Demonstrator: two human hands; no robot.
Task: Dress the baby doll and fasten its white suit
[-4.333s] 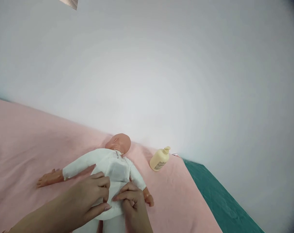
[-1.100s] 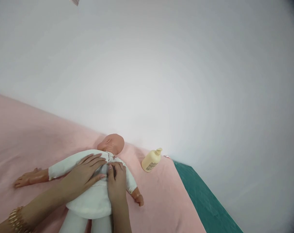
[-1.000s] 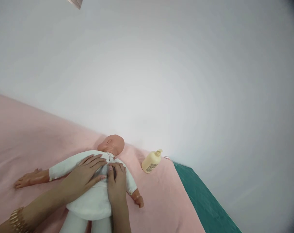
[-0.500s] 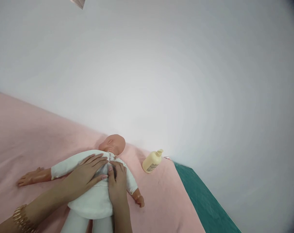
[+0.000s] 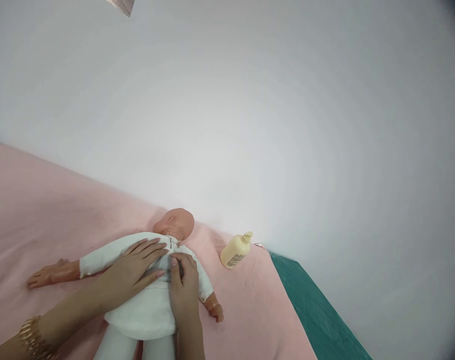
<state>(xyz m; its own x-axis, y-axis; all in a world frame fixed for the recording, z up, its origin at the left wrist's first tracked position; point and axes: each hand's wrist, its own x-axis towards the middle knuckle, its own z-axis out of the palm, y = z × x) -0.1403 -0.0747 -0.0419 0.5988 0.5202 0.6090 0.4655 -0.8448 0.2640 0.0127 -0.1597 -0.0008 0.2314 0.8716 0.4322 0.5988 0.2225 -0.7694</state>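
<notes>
A baby doll (image 5: 140, 312) with a white cloth body lies stretched out, its bald head (image 5: 176, 222) turned so that one ear shows. My left hand (image 5: 133, 267) rests flat across the upper torso, fingers extended and thumb apart. Beside it, my right hand (image 5: 184, 280) touches the torso's right side with bent fingers, the thumb standing away from them. I see nothing held in either hand. A greyish patch on the cloth shows between the hands. The doll's arms spread out to both sides.
A pale yellow pump bottle (image 5: 235, 251) stands to the right of the doll. Pink cloth (image 5: 257, 305) covers the surface, with a green surface (image 5: 317, 305) along its right side. Behind rises a plain white wall (image 5: 227, 115).
My right hand has shifted slightly to the right on the doll's torso, widening the gap between the hands. My left hand stays nearly in place.
</notes>
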